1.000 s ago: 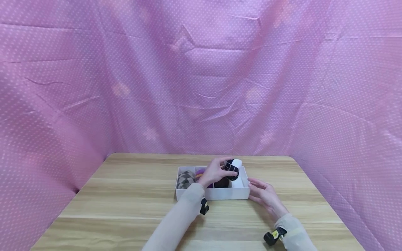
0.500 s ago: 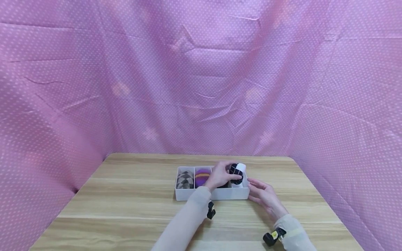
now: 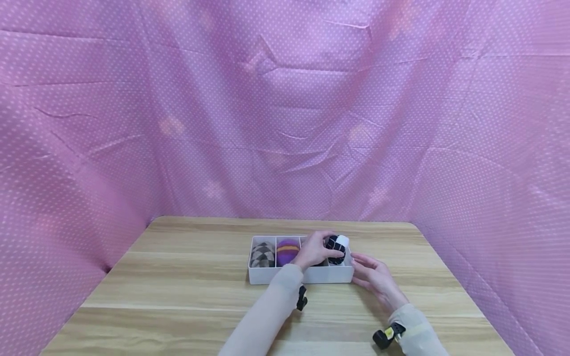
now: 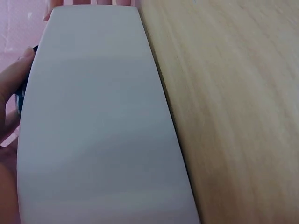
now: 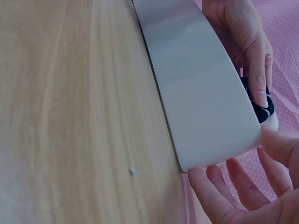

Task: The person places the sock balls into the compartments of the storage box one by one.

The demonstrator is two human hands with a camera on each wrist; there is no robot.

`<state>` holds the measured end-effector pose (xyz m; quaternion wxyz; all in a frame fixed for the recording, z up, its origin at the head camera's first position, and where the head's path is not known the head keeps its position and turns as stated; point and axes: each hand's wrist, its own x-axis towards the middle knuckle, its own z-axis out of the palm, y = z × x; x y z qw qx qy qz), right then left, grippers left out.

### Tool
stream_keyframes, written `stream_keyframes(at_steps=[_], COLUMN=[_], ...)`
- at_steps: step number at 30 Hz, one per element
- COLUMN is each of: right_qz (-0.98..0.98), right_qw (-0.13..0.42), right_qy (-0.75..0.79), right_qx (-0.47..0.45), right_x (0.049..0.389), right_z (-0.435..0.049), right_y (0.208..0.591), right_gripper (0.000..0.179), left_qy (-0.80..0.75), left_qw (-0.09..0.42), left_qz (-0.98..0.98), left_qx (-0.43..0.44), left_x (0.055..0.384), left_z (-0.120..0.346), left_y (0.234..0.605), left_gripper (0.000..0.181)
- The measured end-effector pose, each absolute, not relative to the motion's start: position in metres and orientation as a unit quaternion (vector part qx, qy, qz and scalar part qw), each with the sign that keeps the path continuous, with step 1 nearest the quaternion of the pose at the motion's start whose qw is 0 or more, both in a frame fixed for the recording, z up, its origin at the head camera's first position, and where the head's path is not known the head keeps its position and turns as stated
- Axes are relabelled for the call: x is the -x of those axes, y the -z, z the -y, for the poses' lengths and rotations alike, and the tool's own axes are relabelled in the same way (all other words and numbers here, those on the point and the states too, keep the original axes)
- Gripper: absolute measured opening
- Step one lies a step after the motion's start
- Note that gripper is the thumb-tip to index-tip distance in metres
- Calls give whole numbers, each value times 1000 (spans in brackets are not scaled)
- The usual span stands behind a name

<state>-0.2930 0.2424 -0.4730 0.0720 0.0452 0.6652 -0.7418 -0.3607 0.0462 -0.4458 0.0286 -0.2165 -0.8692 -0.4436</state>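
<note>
A white box (image 3: 301, 277) with dividers stands on the table, one rolled bundle to each compartment. My left hand (image 3: 313, 249) grips a black rolled sock (image 3: 335, 253) with thin white lines and a white end, low in the rightmost compartment. In the right wrist view the left thumb lies along the sock (image 5: 264, 112), partly behind the box wall. My right hand (image 3: 376, 277) touches the box's right end, its fingertips spread along that wall and the thumb near the top corner. A grey-brown checked roll (image 3: 262, 255) and a purple roll with an orange stripe (image 3: 287, 252) fill the left compartments.
The third compartment is mostly covered by my left hand. Wooden table (image 3: 178, 296) surrounds the box, with a small pale scrap (image 5: 134, 171) near it in the right wrist view. Pink dotted cloth (image 3: 285, 123) hangs behind and at both sides.
My left hand has moved right and down, bringing the black sock from above the box into the rightmost compartment. The purple roll has come into view. My right hand stays at the box end.
</note>
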Motion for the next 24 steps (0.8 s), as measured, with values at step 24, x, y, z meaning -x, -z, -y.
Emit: stream_keyframes(at_steps=[24], right_qz=[-659], right_qw=[66], right_qy=[748], right_qx=[-43], right_x=[300], right_z=[-238], right_y=[477], right_gripper=[55], left_qy=[504], left_qw=[-10], left_qz=[837], left_qx=[214], left_x=[366], left_z=[-15], left_y=[439], left_gripper=[51])
